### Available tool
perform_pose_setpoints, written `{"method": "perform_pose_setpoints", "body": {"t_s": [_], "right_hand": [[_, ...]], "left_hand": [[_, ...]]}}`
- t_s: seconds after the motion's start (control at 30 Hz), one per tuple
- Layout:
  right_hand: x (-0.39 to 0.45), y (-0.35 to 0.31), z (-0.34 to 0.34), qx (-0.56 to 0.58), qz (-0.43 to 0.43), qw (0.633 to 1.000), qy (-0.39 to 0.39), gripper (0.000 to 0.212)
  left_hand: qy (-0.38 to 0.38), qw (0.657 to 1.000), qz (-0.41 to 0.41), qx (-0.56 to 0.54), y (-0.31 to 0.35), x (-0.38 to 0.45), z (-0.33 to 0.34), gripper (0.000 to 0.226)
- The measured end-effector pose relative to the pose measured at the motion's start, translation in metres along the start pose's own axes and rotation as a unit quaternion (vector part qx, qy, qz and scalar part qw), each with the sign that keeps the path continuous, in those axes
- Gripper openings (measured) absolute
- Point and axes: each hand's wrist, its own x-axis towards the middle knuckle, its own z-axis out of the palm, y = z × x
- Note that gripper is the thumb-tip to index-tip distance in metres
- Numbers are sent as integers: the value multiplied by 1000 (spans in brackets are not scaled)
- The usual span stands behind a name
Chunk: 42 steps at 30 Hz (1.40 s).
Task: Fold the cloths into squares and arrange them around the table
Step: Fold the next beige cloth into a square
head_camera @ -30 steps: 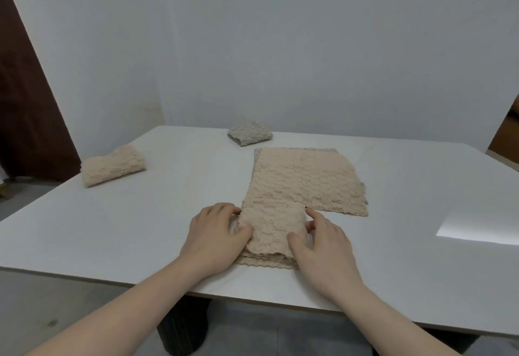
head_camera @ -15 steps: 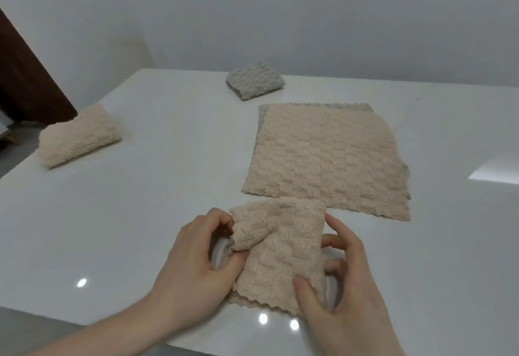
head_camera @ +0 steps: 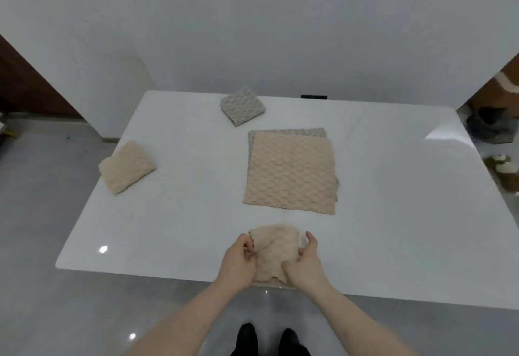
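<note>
A folded beige cloth [head_camera: 273, 253] sits bunched at the near edge of the white table [head_camera: 182, 215]. My left hand [head_camera: 238, 261] grips its left side and my right hand [head_camera: 304, 264] grips its right side. A flat beige cloth [head_camera: 290, 171] lies spread in the table's middle, on top of a grey cloth [head_camera: 314, 131] whose far edge peeks out. One folded beige square [head_camera: 127, 167] rests at the left edge. A folded grey square [head_camera: 242, 106] rests at the far edge.
A white wall rises behind the table. The grey floor shows at the left and in front, with my dark shoes [head_camera: 269, 339] below the near edge. Slippers and other items [head_camera: 502, 171] lie on the floor at the right.
The camera has risen and pulled back, so the whole table shows now. Both hands have drawn the folded beige cloth nearer the front edge, away from the flat cloth.
</note>
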Motion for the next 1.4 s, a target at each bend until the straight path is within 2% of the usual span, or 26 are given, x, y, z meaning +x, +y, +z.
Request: {"method": "perform_pose_setpoints", "body": {"t_s": [0.13, 0.27, 0.4, 0.6, 0.8, 0.9, 1.1, 1.4], "right_hand": [[-39, -11, -35, -44, -53, 998, -10, 92], [-50, -14, -71, -33, -60, 998, -14, 83], [-48, -11, -104, -25, -76, 997, 12, 68], [-37, -1, -184, -31, -110, 993, 29, 50], [-22, 23, -295, -63, -140, 988, 23, 41], [-12, 29, -334, -101, -152, 983, -4, 34], [1, 22, -368, -132, -190, 972, -26, 25], [23, 29, -407, -137, -192, 972, -19, 23]], "left_hand": [[5, 992, -62, -107, 28, -47, -14, 33], [1, 993, -38, -111, 54, -70, -13, 32], [40, 992, 3, -118, 86, -63, 7, 41], [77, 989, 59, -112, 149, -49, 67, 38], [102, 981, 50, -159, 217, -57, 155, 29], [115, 977, 44, -172, 246, -68, 186, 31], [125, 975, 27, -182, 264, -73, 208, 36], [72, 984, 12, -162, 281, -28, 235, 44]]}}
